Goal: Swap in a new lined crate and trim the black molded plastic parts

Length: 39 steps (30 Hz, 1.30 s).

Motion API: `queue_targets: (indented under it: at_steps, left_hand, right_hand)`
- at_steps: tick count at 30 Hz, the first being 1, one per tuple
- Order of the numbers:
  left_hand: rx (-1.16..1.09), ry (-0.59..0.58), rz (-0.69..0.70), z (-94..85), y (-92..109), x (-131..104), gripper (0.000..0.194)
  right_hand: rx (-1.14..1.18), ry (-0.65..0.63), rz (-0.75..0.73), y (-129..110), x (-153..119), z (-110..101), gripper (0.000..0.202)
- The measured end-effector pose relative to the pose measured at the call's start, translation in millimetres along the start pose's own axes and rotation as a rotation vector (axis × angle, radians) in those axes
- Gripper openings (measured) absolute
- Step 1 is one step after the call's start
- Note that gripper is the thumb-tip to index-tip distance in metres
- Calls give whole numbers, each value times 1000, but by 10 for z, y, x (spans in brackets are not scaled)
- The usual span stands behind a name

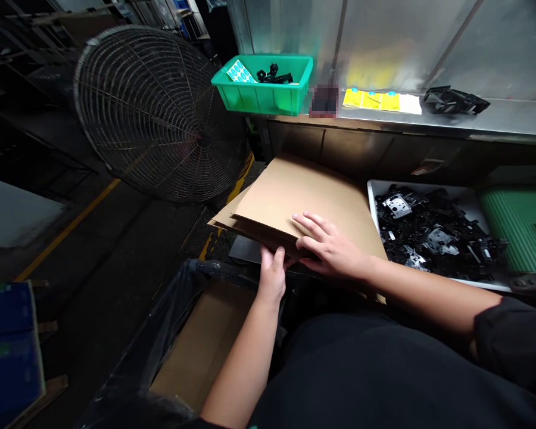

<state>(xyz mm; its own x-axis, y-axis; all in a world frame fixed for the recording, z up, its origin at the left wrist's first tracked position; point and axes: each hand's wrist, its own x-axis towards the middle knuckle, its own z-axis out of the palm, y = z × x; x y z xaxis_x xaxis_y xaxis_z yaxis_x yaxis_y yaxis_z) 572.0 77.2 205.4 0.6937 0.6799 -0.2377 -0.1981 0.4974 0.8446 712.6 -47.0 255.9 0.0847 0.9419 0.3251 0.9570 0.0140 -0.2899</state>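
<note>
A stack of flat brown cardboard sheets [312, 193] lies tilted in front of me, its near edge facing my body and its layers slightly fanned at the left corner. My left hand [273, 274] grips that near edge from below, the thumb up against it and the other fingers mostly hidden under the sheets. To its right, my right hand [333, 247] straddles the same edge. Some of its fingers rest on the top sheet, while the lowest digit sits below the edge. What supports the stack is largely covered by it.
A large caged fan [161, 113] stands at the left. Behind, a metal ledge [455, 122] carries a green bin [263, 98] and yellow labels [370, 100]. A white tray [373, 196] of black parts is at the right, near a green ribbed surface [518, 220]. Cardboard lies in a plastic-lined container [156, 322] below.
</note>
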Motion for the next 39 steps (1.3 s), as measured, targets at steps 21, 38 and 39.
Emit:
queue_targets:
  at_steps: [21, 38, 39]
  left_hand:
    - [-72, -20, 16, -15, -64, -2, 56]
    - [-69, 21, -3, -21, -56, -10, 64]
    - [-71, 26, -7, -26, -60, -10, 65]
  right_hand:
    - [39, 2, 23, -1, -8, -35, 20]
    - [-96, 28, -29, -15, 39, 6, 21]
    - [-96, 22, -28, -10, 41, 4, 21]
